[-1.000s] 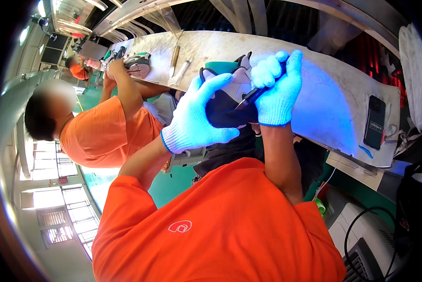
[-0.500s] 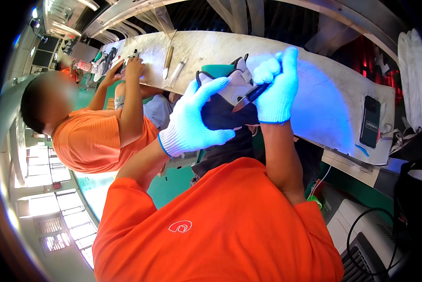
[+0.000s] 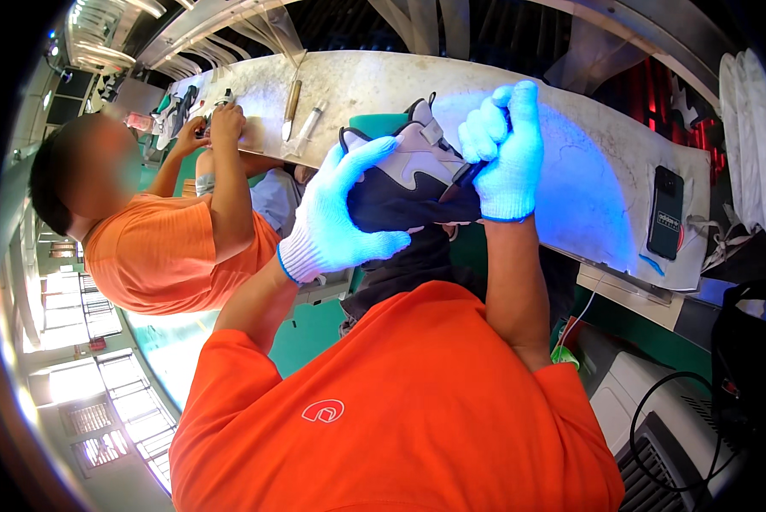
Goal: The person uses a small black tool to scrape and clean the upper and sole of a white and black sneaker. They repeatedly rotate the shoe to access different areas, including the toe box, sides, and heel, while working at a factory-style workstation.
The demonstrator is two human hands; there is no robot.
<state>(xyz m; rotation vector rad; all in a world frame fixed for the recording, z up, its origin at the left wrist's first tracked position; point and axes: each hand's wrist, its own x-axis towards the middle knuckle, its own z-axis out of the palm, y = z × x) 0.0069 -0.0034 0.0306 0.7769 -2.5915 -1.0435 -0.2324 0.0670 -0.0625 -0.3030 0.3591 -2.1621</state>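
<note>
A black and pale grey shoe (image 3: pixel 410 175) is held up in front of me at the bench edge. My left hand (image 3: pixel 336 213), in a white knit glove lit blue, grips one end of it, fingers over the top and thumb underneath. A small knife (image 3: pixel 467 173) with a dark handle is in my right hand (image 3: pixel 509 154), also gloved, fingers wrapped round the handle. Its blade points down and left over the shoe's dark side near the other end; whether it touches is unclear. Behind the shoe lies something green (image 3: pixel 374 126).
A pale bench (image 3: pixel 588 162) curves across the far side. On it lie a dark phone (image 3: pixel 666 212), a blue scrap (image 3: pixel 652 265), a wooden-handled blade (image 3: pixel 291 111) and a clear syringe-like tube (image 3: pixel 312 120). A co-worker in orange (image 3: pixel 165 260) sits at left, handling something dark.
The shoe has turned, showing more of its grey side. The knife blade has come down and in against the shoe's dark part, now less visible. The co-worker's hands have shifted slightly.
</note>
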